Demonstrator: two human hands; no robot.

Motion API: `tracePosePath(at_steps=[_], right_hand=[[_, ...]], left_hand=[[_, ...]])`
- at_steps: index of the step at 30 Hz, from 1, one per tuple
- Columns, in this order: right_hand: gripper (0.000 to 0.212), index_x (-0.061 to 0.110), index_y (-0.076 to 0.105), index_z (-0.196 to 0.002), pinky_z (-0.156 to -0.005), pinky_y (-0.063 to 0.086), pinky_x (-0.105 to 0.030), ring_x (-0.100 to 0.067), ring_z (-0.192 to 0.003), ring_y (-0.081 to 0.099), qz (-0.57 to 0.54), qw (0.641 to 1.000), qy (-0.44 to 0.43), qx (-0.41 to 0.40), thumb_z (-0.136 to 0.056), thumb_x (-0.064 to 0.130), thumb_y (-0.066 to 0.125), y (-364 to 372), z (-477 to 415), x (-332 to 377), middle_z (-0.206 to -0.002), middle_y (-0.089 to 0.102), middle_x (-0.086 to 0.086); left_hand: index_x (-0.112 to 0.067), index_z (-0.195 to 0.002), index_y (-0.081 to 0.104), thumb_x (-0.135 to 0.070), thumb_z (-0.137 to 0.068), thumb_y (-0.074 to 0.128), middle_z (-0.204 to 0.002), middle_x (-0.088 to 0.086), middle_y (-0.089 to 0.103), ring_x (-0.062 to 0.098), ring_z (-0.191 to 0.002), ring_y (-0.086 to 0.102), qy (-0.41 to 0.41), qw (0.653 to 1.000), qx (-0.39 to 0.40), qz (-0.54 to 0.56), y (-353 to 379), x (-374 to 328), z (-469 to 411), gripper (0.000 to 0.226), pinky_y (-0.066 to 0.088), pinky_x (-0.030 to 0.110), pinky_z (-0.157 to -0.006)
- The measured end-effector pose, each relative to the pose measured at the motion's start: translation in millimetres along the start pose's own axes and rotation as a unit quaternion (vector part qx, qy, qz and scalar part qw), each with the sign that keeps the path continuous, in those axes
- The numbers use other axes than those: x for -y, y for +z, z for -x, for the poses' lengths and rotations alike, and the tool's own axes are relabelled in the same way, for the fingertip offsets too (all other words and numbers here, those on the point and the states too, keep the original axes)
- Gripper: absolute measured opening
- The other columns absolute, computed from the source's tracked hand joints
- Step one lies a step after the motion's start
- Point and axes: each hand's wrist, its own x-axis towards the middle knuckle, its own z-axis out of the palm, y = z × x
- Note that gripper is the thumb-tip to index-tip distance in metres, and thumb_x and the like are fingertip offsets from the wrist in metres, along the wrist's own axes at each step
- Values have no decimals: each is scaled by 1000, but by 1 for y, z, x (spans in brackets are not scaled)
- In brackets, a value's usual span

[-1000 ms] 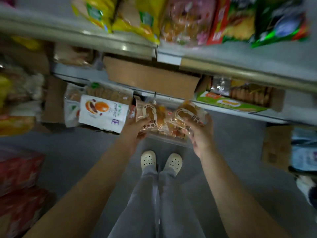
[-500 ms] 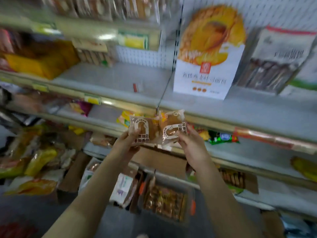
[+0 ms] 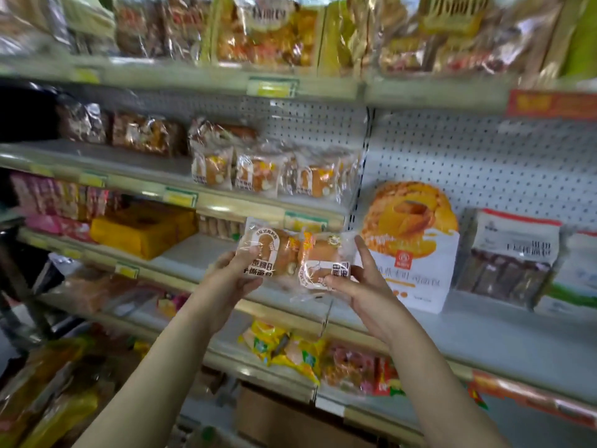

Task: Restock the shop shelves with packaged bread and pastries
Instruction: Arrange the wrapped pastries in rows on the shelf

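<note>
1. Two small bread packs are held up side by side in the air, in front of the shelves, near the middle of the view.
2. The left bread pack (image 3: 263,250) is held by the left hand (image 3: 231,279). The thumb is laid on its front and the other fingers are hidden behind it, so this grip is closed round the pack.
3. The right bread pack (image 3: 323,263) is pinched by the right hand (image 3: 365,289). The thumb is pressed on the lower front, and one finger is stuck up straight by the pack's right edge. This grip is closed on its pack too.
4. The two packs are touching at their inner edges.
5. A brown bun and a white label with dark letters can be seen through each clear wrapper.
6. A row of bread packs (image 3: 258,171) that look alike is stood on a higher shelf (image 3: 226,203), above and behind the held packs.
7. A yellow price tag (image 3: 303,221) is fixed on that shelf's front edge, just above the right bread pack.
8. A big white and orange bread bag (image 3: 410,247) is stood on the grey shelf (image 3: 484,334), just behind the right hand.
9. A pack of dark pastry (image 3: 510,253) is stood beside that bag, to its right.
10. A yellow box (image 3: 142,231) is laid on a shelf to the left.
11. Yellow snack bags (image 3: 284,347) are kept on a lower shelf, under the hands.
</note>
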Motion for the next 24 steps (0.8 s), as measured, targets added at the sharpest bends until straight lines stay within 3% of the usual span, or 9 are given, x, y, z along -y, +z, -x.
tracePosePath(at_steps=[3,6,8,10,13,14,16,18,24], right_hand=[[122,59,5,-148,-104,49,-42,-24,-130,54,-4,1000,-9,14,-69,13,86,26,-26,9,-153,42,-10],[121,84,16,-120,-106,47,-48,-27,-140,42,24,999,-28,8,-47,33,97,58,-52,15,-160,30,-10],[115,90,22,-110,-109,43,-53,-28,-142,38,49,998,-46,-3,-45,32,97,79,-68,18,-163,22,-3],[106,86,31,-111,-108,44,-52,-28,-140,42,54,997,-61,-12,-49,26,92,100,-79,23,-161,26,-1],[98,75,38,-116,-95,54,-40,-26,-131,53,39,996,-81,-16,-61,13,90,122,-90,30,-151,42,-3],[96,71,36,-120,-89,56,-35,-23,-126,57,44,995,-87,-19,-67,10,88,128,-92,32,-149,46,-2],[84,55,37,-128,-77,56,-25,-16,-109,67,58,992,-101,-46,-78,0,78,138,-95,38,-133,60,1],[73,47,43,-124,-71,55,-21,-14,-100,71,59,990,-116,-60,-81,-5,73,142,-94,46,-117,66,2],[54,31,49,-113,-75,56,-28,-26,-110,67,36,986,-126,-101,-83,-10,68,140,-96,58,-117,67,-10]], left_hand=[[-13,-102,62,-21,-94,63,-83,-1,77,17,-76,72,7,999,3,33,-19,-25,-18,12,58,28,-82],[-14,-102,56,-16,-94,63,-78,-6,77,22,-83,72,15,999,27,44,-41,-52,-31,11,53,37,-91],[-16,-93,56,-12,-94,62,-79,-5,77,27,-95,69,28,998,43,34,-61,-67,-43,7,49,40,-95],[-15,-94,61,-11,-94,63,-90,0,78,26,-102,69,42,997,66,17,-80,-81,-56,5,50,41,-97],[-15,-99,63,-10,-90,67,-99,1,77,19,-98,71,43,995,84,6,-98,-97,-79,11,55,38,-90],[-14,-104,64,-12,-87,71,-105,4,76,19,-98,71,44,995,91,1,-103,-102,-85,19,55,39,-91],[-10,-123,60,-22,-73,84,-119,9,71,24,-103,71,43,992,116,-7,-110,-111,-99,57,53,44,-98],[-11,-135,53,-29,-64,91,-127,10,66,29,-106,70,39,990,134,-13,-112,-116,-108,82,51,46,-101],[-7,-126,58,-12,-86,72,-112,7,73,29,-104,70,38,993,107,-5,-105,-111,-129,42,56,37,-89]])
